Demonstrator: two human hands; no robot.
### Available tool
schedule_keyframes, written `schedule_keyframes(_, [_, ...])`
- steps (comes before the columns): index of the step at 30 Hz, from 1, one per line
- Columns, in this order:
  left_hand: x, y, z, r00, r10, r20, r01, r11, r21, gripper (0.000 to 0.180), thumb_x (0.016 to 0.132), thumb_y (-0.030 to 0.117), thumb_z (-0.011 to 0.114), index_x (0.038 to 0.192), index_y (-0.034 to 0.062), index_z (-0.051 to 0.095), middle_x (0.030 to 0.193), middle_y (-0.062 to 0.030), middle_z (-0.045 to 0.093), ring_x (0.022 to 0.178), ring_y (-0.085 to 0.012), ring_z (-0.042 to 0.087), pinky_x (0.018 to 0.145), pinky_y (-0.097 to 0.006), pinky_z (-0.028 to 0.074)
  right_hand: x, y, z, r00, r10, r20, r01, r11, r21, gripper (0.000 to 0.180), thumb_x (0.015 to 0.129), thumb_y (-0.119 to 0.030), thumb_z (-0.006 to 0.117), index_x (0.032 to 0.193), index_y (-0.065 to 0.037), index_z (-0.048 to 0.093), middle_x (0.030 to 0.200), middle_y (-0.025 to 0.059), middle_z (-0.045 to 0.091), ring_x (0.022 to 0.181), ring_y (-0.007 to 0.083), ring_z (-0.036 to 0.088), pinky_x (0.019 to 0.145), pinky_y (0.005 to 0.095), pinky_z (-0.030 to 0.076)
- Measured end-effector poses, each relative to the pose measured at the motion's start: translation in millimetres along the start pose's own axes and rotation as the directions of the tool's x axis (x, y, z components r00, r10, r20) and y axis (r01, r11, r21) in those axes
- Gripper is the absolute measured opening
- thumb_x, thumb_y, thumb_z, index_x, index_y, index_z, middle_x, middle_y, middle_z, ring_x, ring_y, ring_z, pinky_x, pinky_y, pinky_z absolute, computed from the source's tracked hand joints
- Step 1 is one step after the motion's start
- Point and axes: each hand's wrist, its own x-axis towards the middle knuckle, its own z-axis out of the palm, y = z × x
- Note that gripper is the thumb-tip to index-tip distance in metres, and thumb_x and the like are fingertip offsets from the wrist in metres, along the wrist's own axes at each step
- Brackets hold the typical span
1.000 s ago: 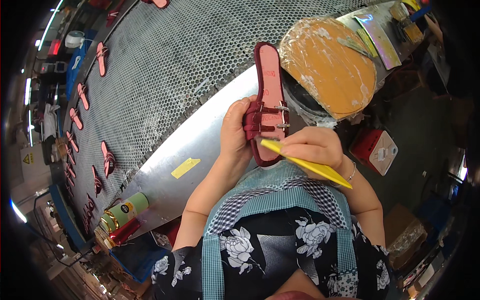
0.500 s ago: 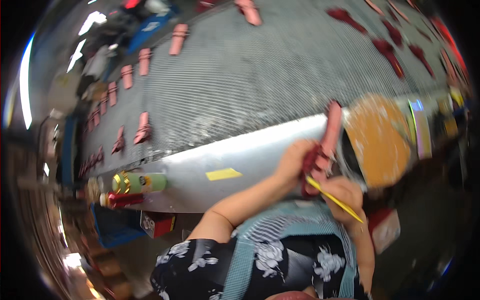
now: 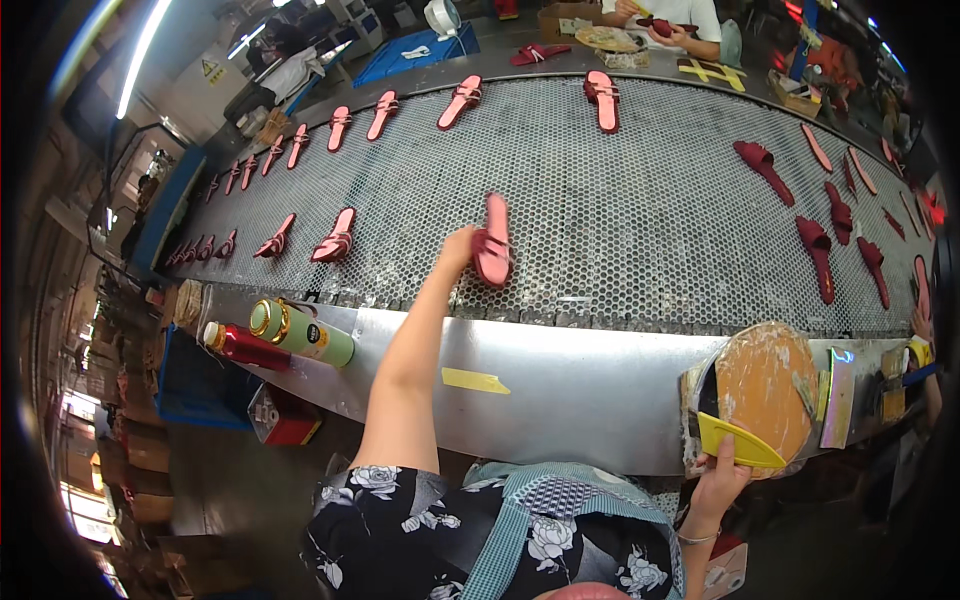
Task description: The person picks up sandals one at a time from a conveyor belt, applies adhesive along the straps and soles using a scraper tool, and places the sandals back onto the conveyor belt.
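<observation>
My left hand [image 3: 460, 247] reaches out over the metal mesh conveyor [image 3: 570, 200], fingers closed on the side of a dark red sandal with a pink insole [image 3: 494, 250]. The sandal is slightly blurred at its heel; whether it touches the mesh I cannot tell. Low on the right, my right hand [image 3: 720, 487] pinches a yellow plastic scraper [image 3: 740, 446]. That scraper lies against the lower edge of a round, orange-brown board [image 3: 765, 385] smeared with pale residue.
Finished-looking sandals [image 3: 335, 236] stand in rows on the left. Dark red sandal parts [image 3: 815, 255] and pink soles lie on the right. A green flask [image 3: 305, 333], a red bottle [image 3: 245, 345] and yellow tape [image 3: 475, 381] rest on the metal ledge. Another person [image 3: 680, 25] works across the conveyor.
My left hand has carried the sandal from in front of my body out over the conveyor. My right hand has left the sandal and brought the scraper to the round board.
</observation>
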Motion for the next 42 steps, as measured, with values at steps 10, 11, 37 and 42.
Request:
schedule_keyframes(10, [6.5, -10.7, -32.5, 0.786, -0.596, -0.163, 0.404, 0.696, -0.594, 0.046, 0.097, 0.034, 0.034, 0.095, -0.0005, 0.064, 0.094, -0.0135, 0.063, 0.091, -0.0230, 0.058, 0.081, -0.037, 0.043, 15.3, -1.5, -33.6, 1.000, 0.025, -0.010, -0.025, 1.000, -0.004, 0.026, 0.092, -0.014, 0.056, 0.115, 0.000, 0.054, 0.091, 0.0069, 0.059, 0.063, 0.0096, 0.052, 0.049, 0.0203, 0.042])
schedule_keyframes(11, [-3.3, 15.8, -23.2, 0.805, -0.318, -0.501, 0.172, 0.933, -0.316, 0.042, 0.097, 0.030, 0.035, 0.093, -0.0004, 0.063, 0.090, -0.0113, 0.062, 0.087, -0.0217, 0.057, 0.079, -0.035, 0.043, 17.2, -4.3, -37.7, 0.995, -0.007, -0.096, 0.006, 1.000, -0.013, 0.026, 0.093, -0.014, 0.056, 0.115, -0.001, 0.054, 0.093, 0.0067, 0.059, 0.064, 0.0095, 0.052, 0.048, 0.0202, 0.042])
schedule_keyframes(37, [-114.7, 279.7, 325.6, 0.835, 0.504, 0.221, -0.533, 0.840, 0.099, 0.027, 0.082, 0.019, 0.064, 0.106, 0.0077, 0.058, 0.122, -0.0179, 0.049, 0.116, -0.0340, 0.047, 0.100, -0.044, 0.035, 159.0, -15.5, -172.5, 0.990, -0.006, -0.144, 0.018, 0.996, 0.084, 0.027, 0.084, -0.004, 0.063, 0.111, 0.003, 0.058, 0.083, 0.0082, 0.062, 0.054, 0.0117, 0.056, 0.048, 0.0217, 0.046])
schedule_keyframes(42, [-93.9, 338.1, 410.3, 0.834, 0.353, 0.425, -0.293, 0.935, -0.200, 0.037, 0.086, 0.025, 0.062, 0.117, 0.0054, 0.056, 0.129, -0.0220, 0.043, 0.121, -0.0357, 0.044, 0.098, -0.047, 0.038, 183.2, -10.1, -207.5, 0.986, 0.018, -0.168, 0.000, 0.994, 0.107, 0.026, 0.086, -0.004, 0.063, 0.111, 0.002, 0.059, 0.085, 0.0074, 0.063, 0.055, 0.0106, 0.057, 0.049, 0.0209, 0.046])
